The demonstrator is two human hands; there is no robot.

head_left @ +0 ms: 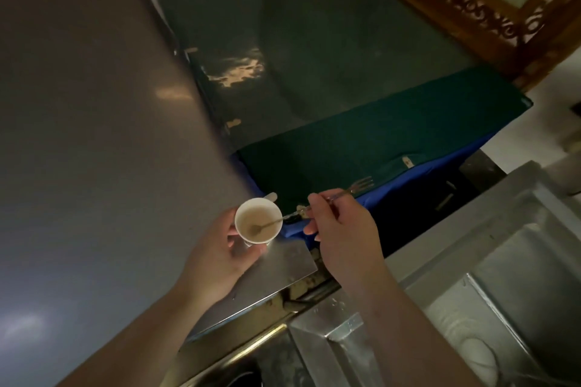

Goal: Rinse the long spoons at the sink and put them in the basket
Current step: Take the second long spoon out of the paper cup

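— What sits closest to the lens?

— Two bare forearms, coming up from the bottom edge. Under them runs the steel sink (pixel 490 286), its rim and basin at the lower right.

— And the left hand?

— The left hand (pixel 220 253) cups a small white cup (pixel 258 225), fingers (pixel 234 240) curled round its wall, thumb at the near side. The cup holds a pale, milky liquid and hangs just above the grey metal surface (pixel 94 135).

— Where is the long spoon?

— The long spoon (pixel 267 225) has its bowl down in the cup's liquid, its thin handle slanting up and right over the rim to the right hand (pixel 341 226). That hand's fingers are pinched shut on the handle.

— Anything else in that grip?

— A fork (pixel 358 185) sticks out beyond the fingers, tines pointing up and right; it seems held in the same pinch, though the exact grip is hard to tell.

— Behind them?

— A dark green cloth (pixel 377 141) over something blue (pixel 393 198), and a carved wooden frame (pixel 471 9) at the top right.
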